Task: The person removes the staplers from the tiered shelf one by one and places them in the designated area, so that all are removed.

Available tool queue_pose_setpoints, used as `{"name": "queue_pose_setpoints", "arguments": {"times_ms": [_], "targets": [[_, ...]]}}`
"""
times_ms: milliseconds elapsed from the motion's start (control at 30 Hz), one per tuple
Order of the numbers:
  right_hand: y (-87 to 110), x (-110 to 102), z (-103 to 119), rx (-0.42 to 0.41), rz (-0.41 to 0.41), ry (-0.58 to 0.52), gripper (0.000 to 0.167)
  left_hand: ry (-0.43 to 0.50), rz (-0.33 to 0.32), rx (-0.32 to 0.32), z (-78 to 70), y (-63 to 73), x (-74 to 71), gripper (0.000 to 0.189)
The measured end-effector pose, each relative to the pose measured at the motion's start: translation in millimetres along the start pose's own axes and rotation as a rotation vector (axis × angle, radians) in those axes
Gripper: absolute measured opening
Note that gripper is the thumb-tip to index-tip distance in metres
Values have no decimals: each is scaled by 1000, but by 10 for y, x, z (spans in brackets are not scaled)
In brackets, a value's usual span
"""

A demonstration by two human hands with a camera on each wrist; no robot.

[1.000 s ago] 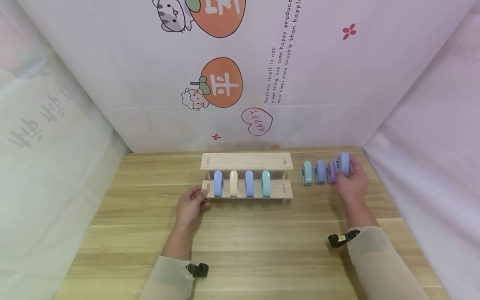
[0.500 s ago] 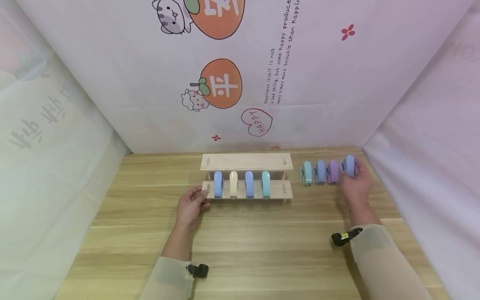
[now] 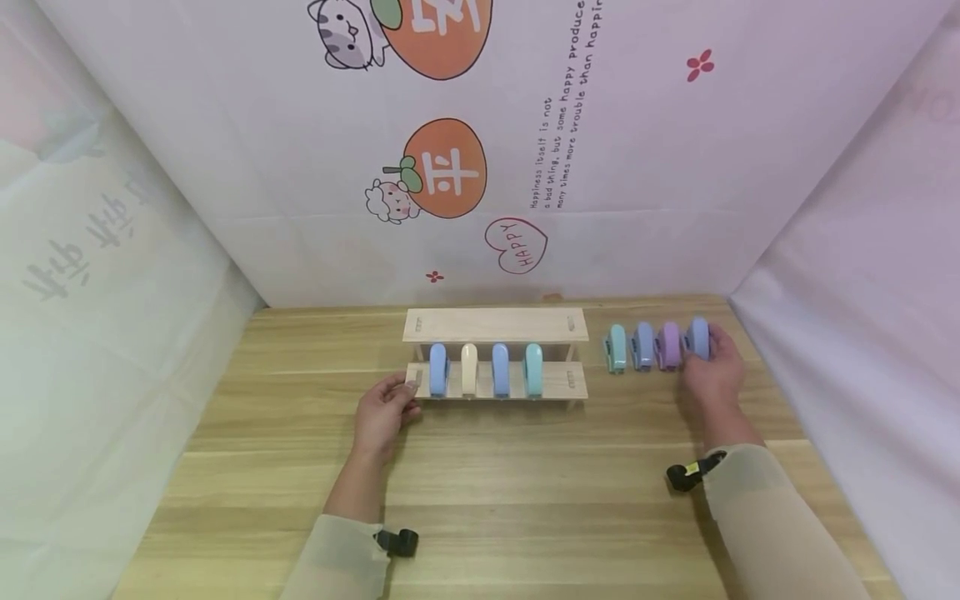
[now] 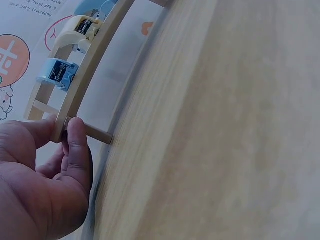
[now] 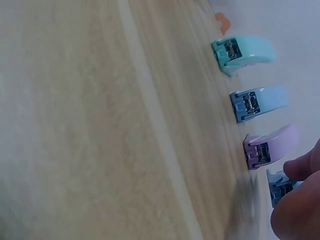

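My left hand pinches the left end of the lower board of a two-tier wooden rack, thumb above and fingers below, as the left wrist view shows. On that board stand a blue stapler, a cream stapler, another blue stapler and a mint stapler. At the right, my right hand holds a blue stapler between thumb and fingers, at the right end of a row on the table. In the right wrist view the hand covers most of this stapler.
Left of the held stapler, a purple stapler, a blue stapler and a mint stapler stand in line on the wooden table. A printed white sheet rises behind the table's back edge. White sheets also hang at both sides.
My right hand has moved the blue stapler rightward and down, from over the purple stapler to the row's right end. The left hand keeps its place on the rack.
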State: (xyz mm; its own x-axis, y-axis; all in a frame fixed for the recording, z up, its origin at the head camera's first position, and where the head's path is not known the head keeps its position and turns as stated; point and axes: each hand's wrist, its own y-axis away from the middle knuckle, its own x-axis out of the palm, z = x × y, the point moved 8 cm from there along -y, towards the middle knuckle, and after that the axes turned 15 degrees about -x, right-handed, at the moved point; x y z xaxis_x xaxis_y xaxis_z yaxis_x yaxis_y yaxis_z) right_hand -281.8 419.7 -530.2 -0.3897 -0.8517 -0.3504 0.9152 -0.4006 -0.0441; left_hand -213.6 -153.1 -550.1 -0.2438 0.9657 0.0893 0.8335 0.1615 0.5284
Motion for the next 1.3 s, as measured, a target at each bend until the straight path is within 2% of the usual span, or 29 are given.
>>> {"name": "queue_pose_setpoints", "arguments": {"times_ms": [267, 467, 667, 933, 1200, 1300], "targets": [[-5, 17, -101, 67, -1, -54, 88, -8, 2, -1, -8, 2, 0, 44], [2, 39, -129, 96, 2, -130, 89, -28, -5, 22, -10, 24, 1, 43], [-13, 10, -129, 76, 21, -58, 86, -23, -4, 29, -4, 22, -4, 44], [-11, 10, -117, 67, 32, -90, 86, -25, -11, 12, 0, -5, -3, 44], [4, -37, -141, 62, 14, -66, 98, 1, -7, 4, -25, 31, 16, 43], [30, -55, -145, 64, 1, -71, 96, -2, -9, 5, -26, 41, 12, 43]]}}
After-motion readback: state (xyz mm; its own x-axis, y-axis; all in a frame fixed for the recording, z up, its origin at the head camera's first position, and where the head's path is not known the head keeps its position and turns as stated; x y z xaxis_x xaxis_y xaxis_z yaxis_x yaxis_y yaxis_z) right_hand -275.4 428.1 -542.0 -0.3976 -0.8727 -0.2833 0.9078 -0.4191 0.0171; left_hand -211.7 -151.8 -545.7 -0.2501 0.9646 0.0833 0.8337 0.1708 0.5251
